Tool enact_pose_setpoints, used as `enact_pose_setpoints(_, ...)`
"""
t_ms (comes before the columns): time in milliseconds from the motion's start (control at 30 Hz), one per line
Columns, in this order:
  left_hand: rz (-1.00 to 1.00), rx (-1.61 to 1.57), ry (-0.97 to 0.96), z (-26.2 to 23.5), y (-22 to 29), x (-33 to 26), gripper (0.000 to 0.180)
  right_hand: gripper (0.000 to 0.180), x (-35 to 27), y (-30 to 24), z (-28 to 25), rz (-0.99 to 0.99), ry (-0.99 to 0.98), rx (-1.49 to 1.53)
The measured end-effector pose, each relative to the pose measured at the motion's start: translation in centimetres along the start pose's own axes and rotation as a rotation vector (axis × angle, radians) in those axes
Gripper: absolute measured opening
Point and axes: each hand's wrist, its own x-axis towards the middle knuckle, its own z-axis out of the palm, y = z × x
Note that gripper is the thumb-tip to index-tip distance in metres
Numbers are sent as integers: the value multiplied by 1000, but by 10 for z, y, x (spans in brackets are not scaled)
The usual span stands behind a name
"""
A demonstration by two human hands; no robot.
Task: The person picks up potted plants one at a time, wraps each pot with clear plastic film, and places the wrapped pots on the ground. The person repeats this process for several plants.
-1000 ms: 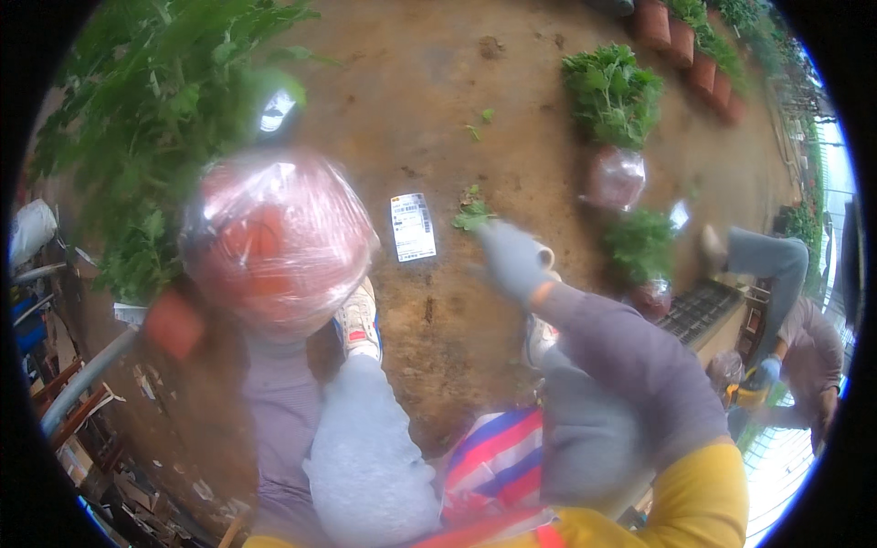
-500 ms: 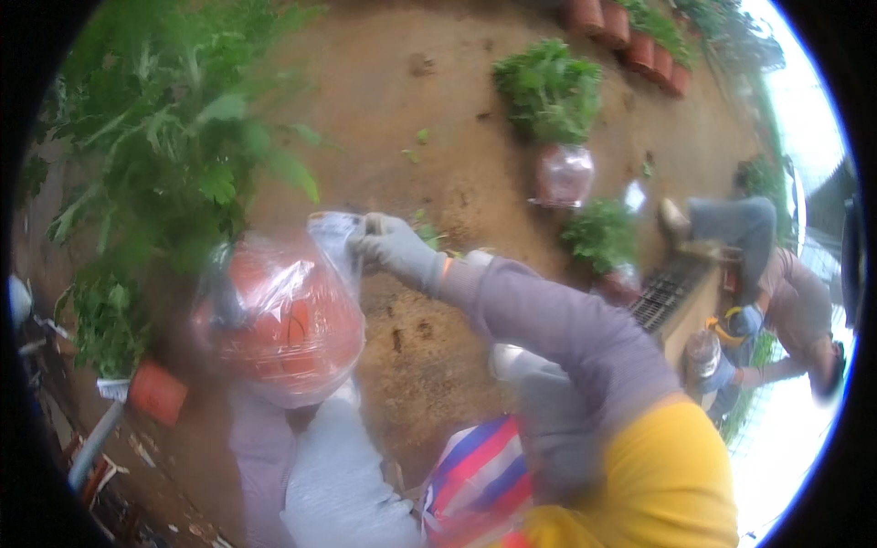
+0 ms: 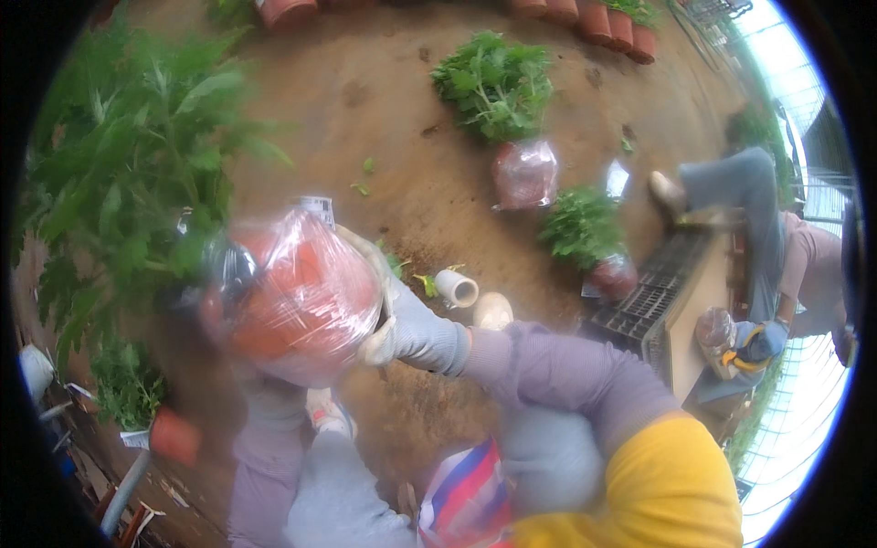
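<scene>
A brown-red plant pot wrapped in clear plastic film lies tilted in front of me, its base toward me. Its leafy green plant spreads to the upper left, blurred. A printed label shows at the pot's far edge. My right hand, in a pale grey glove, is wrapped round the pot's right side, thumb toward me. My left forearm in a mauve sleeve runs up beneath the pot, which hides my left hand and its fingers. A dark patch on the pot's left side is too blurred to make out.
Two wrapped potted plants lie on the brown ground ahead. Near my right forearm lies a white tube. A black crate stands at right, beside a seated co-worker holding a wrapped object. More pots line the back.
My right hand has let go of the film's edge by the label and moved down round the pot's right side. The white tube has come into sight and the view has shifted.
</scene>
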Motion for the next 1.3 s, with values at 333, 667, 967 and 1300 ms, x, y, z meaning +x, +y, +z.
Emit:
enact_pose_setpoints(333,754,-18,-54,77,298,41,88,101,-25,-90,-102,-307,256,196)
enact_pose_setpoints(667,709,676,-517,-8,324,-161,85,87,-82,-199,-329,-553,264,400)
enact_pose_setpoints(967,284,701,-335,-7,234,-125,81,65,-47,-166,-419,-721,467,539)
enact_pose_setpoints(1300,207,622,-546,6,246,-97,83,70,-48,-151,-473,-455,736,664)
